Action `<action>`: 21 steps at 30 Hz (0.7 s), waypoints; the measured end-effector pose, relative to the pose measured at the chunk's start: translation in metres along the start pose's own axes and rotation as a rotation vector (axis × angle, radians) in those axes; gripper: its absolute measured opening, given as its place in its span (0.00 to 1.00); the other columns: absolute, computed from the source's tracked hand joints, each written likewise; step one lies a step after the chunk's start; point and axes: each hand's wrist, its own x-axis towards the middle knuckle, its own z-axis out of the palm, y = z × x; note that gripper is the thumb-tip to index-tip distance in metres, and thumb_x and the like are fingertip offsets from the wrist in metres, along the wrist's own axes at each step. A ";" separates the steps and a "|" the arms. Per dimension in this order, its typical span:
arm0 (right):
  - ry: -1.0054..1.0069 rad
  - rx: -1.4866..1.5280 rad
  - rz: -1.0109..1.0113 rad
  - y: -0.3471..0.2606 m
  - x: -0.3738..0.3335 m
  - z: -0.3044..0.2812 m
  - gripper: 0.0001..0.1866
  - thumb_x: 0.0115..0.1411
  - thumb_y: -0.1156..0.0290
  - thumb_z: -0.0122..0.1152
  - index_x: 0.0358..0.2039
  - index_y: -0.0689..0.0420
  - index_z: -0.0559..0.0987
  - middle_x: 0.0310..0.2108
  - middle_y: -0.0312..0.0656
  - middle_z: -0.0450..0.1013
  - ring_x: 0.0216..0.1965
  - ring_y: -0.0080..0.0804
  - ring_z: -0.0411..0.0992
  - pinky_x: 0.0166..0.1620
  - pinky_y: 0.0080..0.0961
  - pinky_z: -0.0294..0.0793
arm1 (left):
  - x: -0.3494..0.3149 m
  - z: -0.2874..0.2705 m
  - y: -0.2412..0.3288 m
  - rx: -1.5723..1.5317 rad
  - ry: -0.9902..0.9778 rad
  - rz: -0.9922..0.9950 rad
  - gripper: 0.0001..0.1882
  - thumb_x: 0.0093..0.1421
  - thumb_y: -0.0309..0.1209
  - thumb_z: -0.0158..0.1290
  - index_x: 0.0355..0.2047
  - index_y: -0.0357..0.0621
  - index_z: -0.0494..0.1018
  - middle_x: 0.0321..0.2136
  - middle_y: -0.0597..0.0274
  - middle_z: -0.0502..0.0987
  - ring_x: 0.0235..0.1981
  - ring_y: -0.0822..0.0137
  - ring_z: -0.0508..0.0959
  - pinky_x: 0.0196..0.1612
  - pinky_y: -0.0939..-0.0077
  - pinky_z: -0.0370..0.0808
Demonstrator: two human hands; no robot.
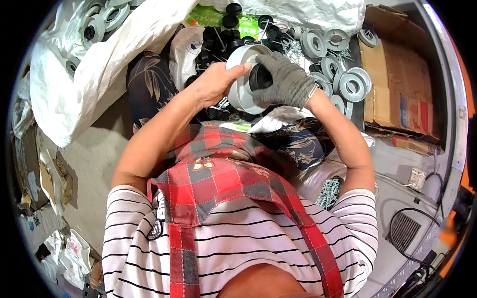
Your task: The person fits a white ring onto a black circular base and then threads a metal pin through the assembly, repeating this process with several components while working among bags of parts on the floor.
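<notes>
My bare left hand is closed on the rim of a light grey round plastic housing, with the thumb across its edge. The housing is tilted, its hollow side facing right. My right hand, in a grey work glove, grips a round black plastic piece at the opening of that housing. Whether the black piece is seated inside or only touching cannot be made out, since the gloved fingers cover part of it. Behind my hands lies a heap of black round caps mixed with pale thin screws or pins.
Several grey ringed discs are piled right of my hands. A cardboard box stands farther right, near a cable on the floor. At left, a white woven sack holds more grey rings. Screws fill a bag by my right elbow.
</notes>
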 end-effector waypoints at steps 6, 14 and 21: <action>-0.106 -0.150 -0.421 0.007 -0.002 -0.005 0.36 0.36 0.64 0.68 0.50 0.56 0.67 0.40 0.49 0.65 0.43 0.49 0.64 0.49 0.38 0.65 | -0.003 -0.004 0.003 -0.192 -0.127 -0.072 0.22 0.59 0.41 0.52 0.47 0.38 0.68 0.40 0.60 0.75 0.40 0.67 0.77 0.46 0.66 0.75; -0.025 0.615 0.369 0.035 0.002 0.031 0.33 0.49 0.46 0.62 0.46 0.60 0.72 0.32 0.46 0.75 0.35 0.37 0.75 0.41 0.26 0.73 | -0.001 0.018 -0.013 -0.098 0.020 0.223 0.17 0.55 0.37 0.57 0.38 0.35 0.71 0.30 0.65 0.74 0.31 0.75 0.75 0.32 0.79 0.74; -0.056 0.277 0.367 0.112 -0.012 0.033 0.43 0.47 0.47 0.62 0.55 0.67 0.62 0.51 0.59 0.65 0.53 0.50 0.65 0.55 0.34 0.63 | -0.027 -0.019 0.080 0.923 0.585 0.765 0.13 0.56 0.33 0.55 0.37 0.38 0.75 0.31 0.63 0.78 0.32 0.73 0.75 0.38 0.78 0.71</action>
